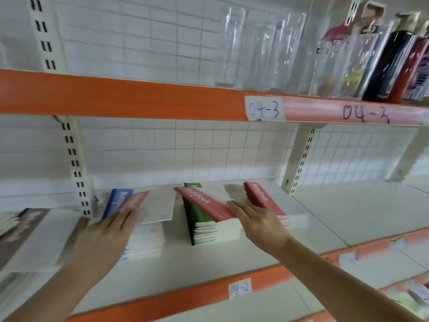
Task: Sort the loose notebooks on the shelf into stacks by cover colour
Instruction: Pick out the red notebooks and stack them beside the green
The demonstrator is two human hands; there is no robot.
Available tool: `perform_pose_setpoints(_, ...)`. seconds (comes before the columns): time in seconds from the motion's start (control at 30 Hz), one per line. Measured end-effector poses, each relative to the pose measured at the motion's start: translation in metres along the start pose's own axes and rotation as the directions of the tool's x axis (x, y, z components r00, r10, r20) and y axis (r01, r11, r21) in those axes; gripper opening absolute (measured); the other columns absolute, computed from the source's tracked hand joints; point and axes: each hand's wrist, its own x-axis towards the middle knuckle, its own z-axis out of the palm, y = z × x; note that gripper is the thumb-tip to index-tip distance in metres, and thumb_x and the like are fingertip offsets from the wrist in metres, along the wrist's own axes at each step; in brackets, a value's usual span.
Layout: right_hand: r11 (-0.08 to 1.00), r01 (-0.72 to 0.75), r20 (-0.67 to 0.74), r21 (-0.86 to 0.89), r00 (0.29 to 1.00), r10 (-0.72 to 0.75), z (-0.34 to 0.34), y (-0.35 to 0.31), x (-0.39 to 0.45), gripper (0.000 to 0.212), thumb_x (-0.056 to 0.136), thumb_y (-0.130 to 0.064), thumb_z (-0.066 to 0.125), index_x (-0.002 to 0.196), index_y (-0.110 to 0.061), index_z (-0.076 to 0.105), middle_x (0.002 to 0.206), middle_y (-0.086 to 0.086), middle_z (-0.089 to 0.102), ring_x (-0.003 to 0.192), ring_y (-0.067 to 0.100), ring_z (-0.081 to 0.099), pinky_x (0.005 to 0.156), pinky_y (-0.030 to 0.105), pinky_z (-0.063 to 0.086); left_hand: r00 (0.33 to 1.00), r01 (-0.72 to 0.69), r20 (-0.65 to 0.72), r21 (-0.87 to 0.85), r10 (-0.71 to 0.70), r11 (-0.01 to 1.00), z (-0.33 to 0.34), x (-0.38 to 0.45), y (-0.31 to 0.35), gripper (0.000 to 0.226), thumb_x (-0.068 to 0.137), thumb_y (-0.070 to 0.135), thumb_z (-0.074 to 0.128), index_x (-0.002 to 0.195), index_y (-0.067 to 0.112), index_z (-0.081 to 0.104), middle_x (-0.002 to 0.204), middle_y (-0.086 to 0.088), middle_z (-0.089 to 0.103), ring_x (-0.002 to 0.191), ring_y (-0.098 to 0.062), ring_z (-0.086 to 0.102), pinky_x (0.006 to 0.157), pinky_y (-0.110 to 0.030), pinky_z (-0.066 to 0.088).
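On the white shelf (348, 217) stand three stacks of notebooks with coloured spines. The left stack is blue (116, 201), and a red notebook (137, 199) lies tilted on top of it. My left hand (104, 233), blurred, lies with straight fingers on that red notebook. In the middle is a green stack (197, 219) with another red notebook (202, 203) on top. My right hand (260, 224) lies flat with straight fingers against this notebook's right side. It sits between the green stack and the red stack (262, 196) on the right.
A dark-spined notebook (23, 228) lies at the far left, beyond the slotted upright (76, 168). The orange shelf edge above (139, 98) carries a 04-3 label; clear packets (255, 49) and dark books stand on that upper shelf. Bare shelf stretches right of the red stack.
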Motion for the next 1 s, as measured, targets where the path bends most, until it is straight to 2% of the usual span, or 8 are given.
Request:
perform_pose_setpoints(0.13,0.998,-0.032,0.111,-0.050,0.993,0.038,-0.004,0.064,-0.044,0.054,0.060,0.006,0.078,0.112,-0.002,0.069,0.107,0.011,0.071,0.089,0.022,0.071,0.056,0.027,0.055,0.997,-0.023,-0.072,0.078,0.028,0.997,0.003,0.043,0.057,0.053,0.077,-0.008,0.025,0.113,0.001,0.063,0.099,-0.016,0.073,0.058,-0.026,0.068,0.041,-0.026,0.042)
perform_pose_setpoints(0.23,0.997,-0.065,0.184,-0.047,0.980,0.073,0.003,0.112,-0.074,0.045,0.079,-0.001,0.045,0.118,-0.005,0.067,0.111,0.009,0.070,0.094,0.023,0.070,0.062,0.030,0.059,0.994,-0.039,-0.097,0.017,0.040,0.999,0.023,0.067,0.090,0.048,0.072,-0.002,0.030,0.116,-0.002,0.050,0.095,-0.023,0.072,0.067,-0.031,0.072,0.040,-0.030,0.049)
perform_pose_setpoints(0.33,0.994,-0.081,0.212,-0.067,0.973,0.094,0.008,0.144,-0.088,0.048,0.080,-0.005,0.037,0.115,-0.006,0.069,0.110,0.007,0.071,0.092,0.022,0.071,0.063,0.030,0.058,0.996,-0.040,-0.080,0.021,0.042,0.999,0.030,0.080,0.118,0.050,0.072,-0.001,0.031,0.118,-0.002,0.050,0.098,-0.022,0.072,0.072,-0.032,0.073,0.043,-0.032,0.052)
perform_pose_setpoints(0.47,0.993,-0.085,0.297,-0.080,0.949,0.105,0.014,0.173,-0.096,0.048,0.060,0.007,0.070,0.106,-0.007,0.073,0.101,0.006,0.073,0.083,0.021,0.072,0.053,0.028,0.056,0.995,-0.056,-0.081,0.041,0.059,0.998,0.026,0.102,0.153,0.051,0.069,-0.012,0.036,0.106,-0.004,0.070,0.098,-0.022,0.072,0.069,-0.032,0.072,0.045,-0.033,0.053)
perform_pose_setpoints(0.57,0.976,-0.191,0.421,-0.102,0.881,0.216,0.027,0.186,-0.102,0.072,0.038,0.005,0.087,0.106,-0.011,0.074,0.098,0.002,0.074,0.079,0.017,0.072,0.050,0.025,0.054,0.998,-0.052,-0.037,0.032,0.053,0.998,0.028,0.112,0.173,0.049,0.068,-0.009,0.046,0.115,-0.002,0.061,0.101,-0.020,0.072,0.071,-0.031,0.072,0.043,-0.033,0.054)
perform_pose_setpoints(0.67,0.977,-0.211,0.537,-0.028,0.822,0.193,0.042,0.193,-0.106,0.063,0.075,-0.004,0.070,0.135,-0.018,0.054,0.126,0.000,0.062,0.106,0.018,0.065,0.077,0.030,0.056,0.996,-0.033,0.079,-0.007,0.033,0.999,0.029,0.122,0.190,0.075,0.046,-0.010,0.077,0.116,-0.003,0.054,0.102,-0.022,0.071,0.075,-0.033,0.073,0.042,-0.036,0.055)
perform_pose_setpoints(0.77,0.959,-0.281,0.672,0.033,0.716,0.187,0.047,0.199,-0.103,0.051,0.099,-0.018,0.034,0.149,-0.026,0.029,0.149,-0.007,0.038,0.132,0.013,0.042,0.107,0.029,0.038,0.991,-0.026,0.129,-0.016,0.027,1.000,0.030,0.135,0.208,0.078,0.042,-0.008,0.079,0.115,-0.003,0.051,0.099,-0.021,0.072,0.073,-0.032,0.072,0.041,-0.033,0.052)
perform_pose_setpoints(1.0,0.870,-0.492,0.695,0.009,0.629,0.349,0.032,0.215,-0.097,0.052,0.092,-0.013,0.039,0.141,-0.030,0.044,0.143,-0.005,0.048,0.126,0.020,0.049,0.101,0.031,0.042,0.977,-0.139,0.169,0.040,0.130,0.989,0.056,0.187,0.264,0.042,0.066,0.004,0.059,0.106,-0.002,0.068,0.096,-0.021,0.070,0.064,-0.033,0.066,0.044,-0.034,0.053)
